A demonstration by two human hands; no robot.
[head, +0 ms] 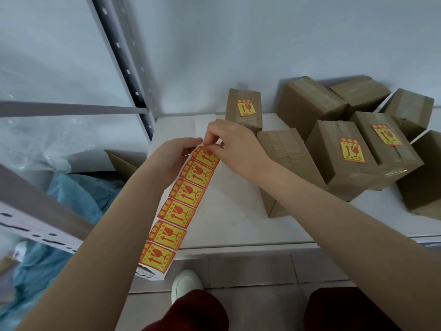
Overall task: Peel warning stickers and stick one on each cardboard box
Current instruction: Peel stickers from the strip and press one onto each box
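A long strip of yellow-and-red warning stickers (180, 206) hangs down from my hands over the white shelf (214, 211). My left hand (171, 156) holds the strip's top end. My right hand (229, 142) pinches the corner of the top sticker (206, 155). Several brown cardboard boxes stand on the shelf to the right. Three carry a sticker: a small upright box (243, 108) at the back, a middle box (346, 158) and the box behind it (384, 137). A plain box (286, 149) lies just right of my right hand.
Unlabelled boxes (307, 101) crowd the shelf's back right, another sits at the right edge (424, 177). A grey perforated rack post (124, 63) rises on the left, with plastic bags (59, 144) and blue wrapping (78, 194) beyond it. Tiled floor and my white shoe (185, 283) lie below.
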